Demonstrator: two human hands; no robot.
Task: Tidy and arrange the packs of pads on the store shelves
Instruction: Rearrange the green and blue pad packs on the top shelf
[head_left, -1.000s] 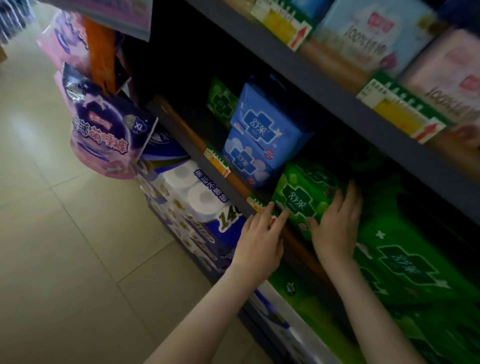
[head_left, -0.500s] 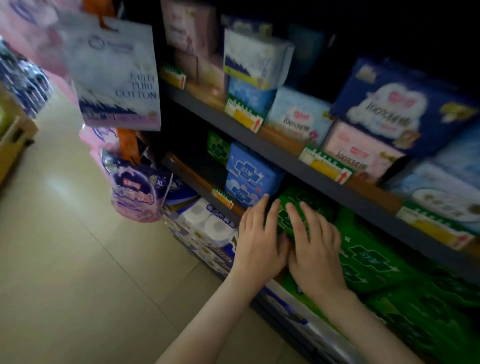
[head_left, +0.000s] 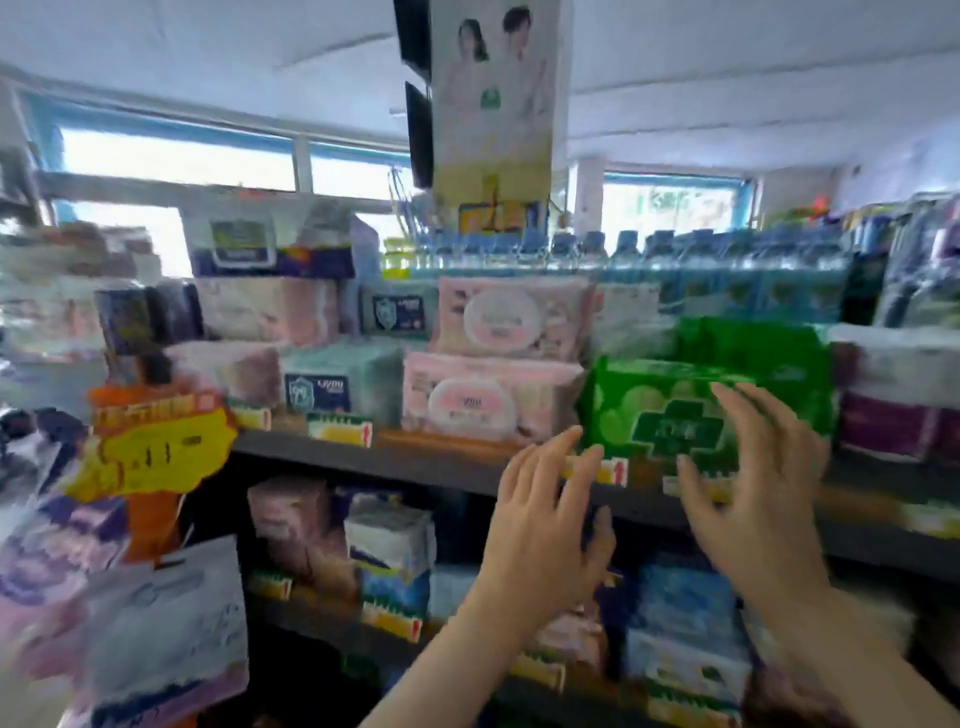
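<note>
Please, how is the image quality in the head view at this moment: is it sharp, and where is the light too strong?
Head view: motion blur smears most of it, worst at the left edge; the windows are overexposed; the green pack and both hands, left hand and right hand, are soft; wide-angle distortion bends the shelf edge.

We can make out little through the blur — only "11" on the yellow promotional sign (head_left: 156, 457); the print on the packs stays unreadable.
</note>
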